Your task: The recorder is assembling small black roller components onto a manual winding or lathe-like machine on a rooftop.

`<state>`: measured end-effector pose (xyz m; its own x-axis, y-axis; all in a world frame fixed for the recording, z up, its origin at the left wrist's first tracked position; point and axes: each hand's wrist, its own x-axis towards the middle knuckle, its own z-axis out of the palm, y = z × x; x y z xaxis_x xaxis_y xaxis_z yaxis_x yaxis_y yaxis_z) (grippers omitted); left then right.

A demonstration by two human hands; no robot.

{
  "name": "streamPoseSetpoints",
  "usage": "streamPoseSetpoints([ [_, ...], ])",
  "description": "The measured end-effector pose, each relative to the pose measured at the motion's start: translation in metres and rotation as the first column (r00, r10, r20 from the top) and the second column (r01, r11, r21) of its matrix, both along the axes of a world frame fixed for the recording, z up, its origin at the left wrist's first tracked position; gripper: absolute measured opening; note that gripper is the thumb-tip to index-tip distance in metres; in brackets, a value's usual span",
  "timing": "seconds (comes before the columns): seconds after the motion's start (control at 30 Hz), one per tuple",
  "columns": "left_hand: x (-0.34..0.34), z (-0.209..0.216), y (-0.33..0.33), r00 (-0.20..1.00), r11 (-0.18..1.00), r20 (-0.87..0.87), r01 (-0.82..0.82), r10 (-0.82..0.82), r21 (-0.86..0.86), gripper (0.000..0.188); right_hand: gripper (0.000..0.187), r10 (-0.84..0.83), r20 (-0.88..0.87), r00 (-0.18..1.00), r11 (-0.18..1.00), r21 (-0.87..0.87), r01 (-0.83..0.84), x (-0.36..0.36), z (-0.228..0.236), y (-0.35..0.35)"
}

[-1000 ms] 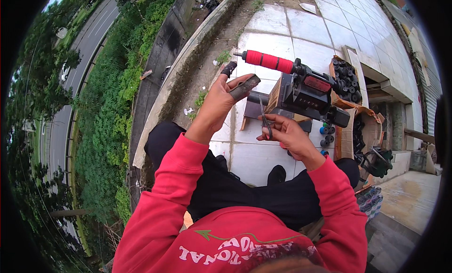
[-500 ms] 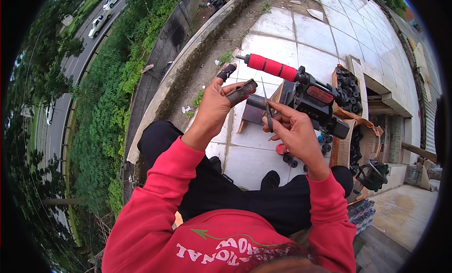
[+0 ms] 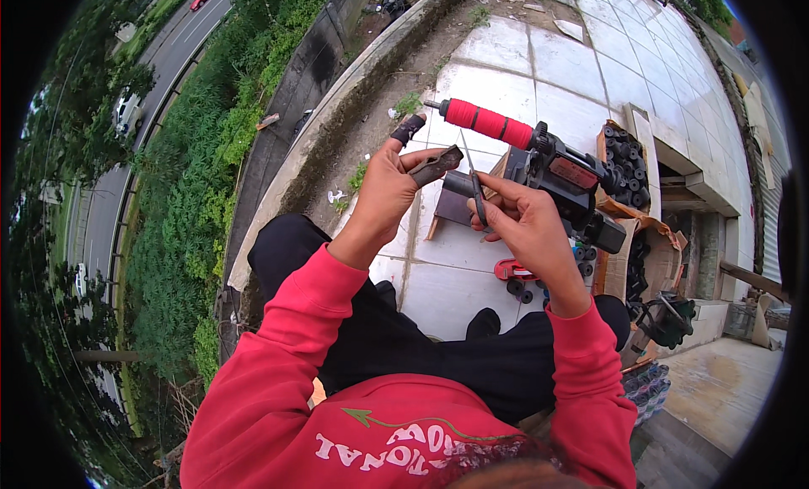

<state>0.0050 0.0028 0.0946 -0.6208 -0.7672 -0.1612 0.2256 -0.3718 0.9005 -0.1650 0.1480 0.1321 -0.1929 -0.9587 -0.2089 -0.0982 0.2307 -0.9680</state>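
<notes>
I have the left hand (image 3: 383, 188) closed on a dark, curled strip (image 3: 436, 167), whose free end sticks out toward the right; one finger, bound in a black wrap (image 3: 408, 130), stands up clear of it. The right hand (image 3: 524, 215) pinches what I take for slim scissors (image 3: 477, 194), point upward, just beside that free end. I cannot tell whether the blades are parted.

The point is my first worry: with the left fingers so near, a slip of the right hand's pinch or a sudden twist of the strip could jab them. The strip has nothing under its tip, so I judge it could bend away from the metal, or drop if the left hold loosens.

Just beyond, a black winding machine (image 3: 566, 184) carries a red-wound spindle (image 3: 487, 122) that juts leftward. Were the right hand raised carelessly, the point could snag those windings.

Lower down, small black rollers (image 3: 520, 292) lie beside a red object (image 3: 511, 270) I cannot identify, on the white tiled floor (image 3: 451, 291). A shoe (image 3: 483, 323) is near them, and an unwatched step could send them rolling. The heap of black rollers (image 3: 624, 164) farther right sits well apart and worries me less.
</notes>
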Motion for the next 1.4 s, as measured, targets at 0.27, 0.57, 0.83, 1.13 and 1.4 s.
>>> streamPoseSetpoints([
  [0.27,0.0,0.0,-0.001,1.0,1.0,0.026,-0.015,0.015,-0.001,0.07,0.044,0.025,-0.01,1.0,1.0,0.008,-0.025,0.001,0.002,0.002],
  [0.57,0.001,-0.002,-0.001,0.999,1.0,0.03,-0.025,0.025,-0.014,0.064,0.043,0.028,-0.024,0.999,0.999,-0.028,-0.029,-0.002,0.001,-0.001],
  [0.83,0.007,-0.006,-0.005,0.996,0.995,0.08,-0.02,0.028,-0.101,0.061,0.041,-0.024,0.049,0.999,0.999,-0.036,0.025,0.004,-0.006,0.005],
  [1.13,0.025,-0.02,-0.023,0.79,0.73,0.591,0.307,0.162,-0.61,0.06,0.027,0.468,-0.173,0.867,0.732,0.626,-0.27,0.007,-0.136,0.029],
  [1.4,-0.01,0.003,0.0,0.979,0.951,-0.147,0.174,-0.14,0.254,0.062,0.016,0.582,-0.616,0.531,0.799,0.553,-0.235,0.038,-0.329,0.081],
])
